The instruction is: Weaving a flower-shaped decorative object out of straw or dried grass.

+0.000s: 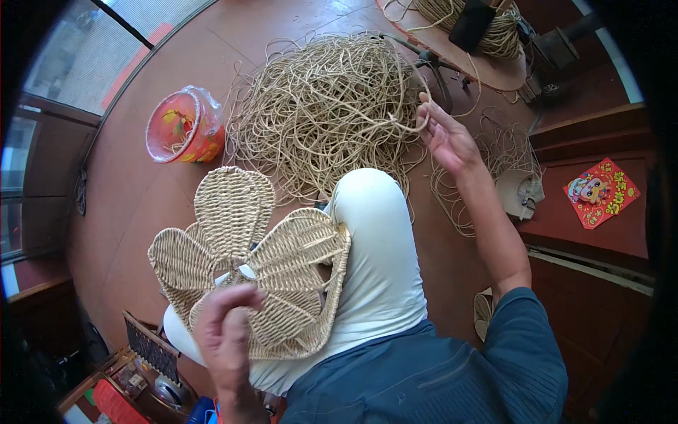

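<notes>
A flower-shaped woven straw piece with several rounded petals lies across my lap, against the white trousers. My left hand is over its near edge, fingers curled toward the thumb; whatever they hold, if anything, is hidden. Raised out to the right, my right hand pinches a strand of tan cord that loops at the fingertips. Beyond my knee a large tangled heap of the same cord covers the floor. A small white part shows near the middle of the flower.
A red patterned bucket lined with clear plastic stands left of the heap. At the upper right, coiled cord and a dark phone-like object rest on a board. A red decorated card is on the right-hand cabinet. A small bench stands lower left.
</notes>
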The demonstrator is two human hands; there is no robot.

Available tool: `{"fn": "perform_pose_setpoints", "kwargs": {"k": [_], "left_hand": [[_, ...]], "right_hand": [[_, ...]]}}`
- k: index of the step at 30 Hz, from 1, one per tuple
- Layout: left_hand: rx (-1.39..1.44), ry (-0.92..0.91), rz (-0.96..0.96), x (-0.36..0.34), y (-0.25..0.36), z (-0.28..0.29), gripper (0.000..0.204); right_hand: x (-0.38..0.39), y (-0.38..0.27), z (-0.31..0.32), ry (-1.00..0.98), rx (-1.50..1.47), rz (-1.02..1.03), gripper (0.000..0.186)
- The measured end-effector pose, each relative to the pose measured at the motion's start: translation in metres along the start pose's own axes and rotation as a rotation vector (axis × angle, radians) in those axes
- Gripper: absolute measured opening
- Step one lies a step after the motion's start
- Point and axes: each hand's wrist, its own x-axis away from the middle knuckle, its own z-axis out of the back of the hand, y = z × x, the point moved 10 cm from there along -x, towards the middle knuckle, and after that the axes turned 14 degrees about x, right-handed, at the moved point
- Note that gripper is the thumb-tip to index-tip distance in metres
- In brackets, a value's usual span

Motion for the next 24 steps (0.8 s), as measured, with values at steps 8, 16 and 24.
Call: {"fn": "perform_pose_setpoints", "kwargs": {"k": [8, 16, 24], "left_hand": [[0.001, -0.411, 0.031, 0.004, -0.016, -0.138, 0.065], [0.155, -0.202, 0.228, 0.007, -0.015, -0.085, 0.031], [0.247, -0.277, 0.08, 0.025, 0.021, -0.072, 0.044]], "right_hand": [[0.181, 0.046, -0.206, -0.521, -0.07, -0.068, 0.018], [0.196, 0.04, -0.211, -0.399, 0.358, 0.019, 0.013], [0.231, 0.099, -0.239, -0.7, 0.361, -0.343, 0.07]]}}
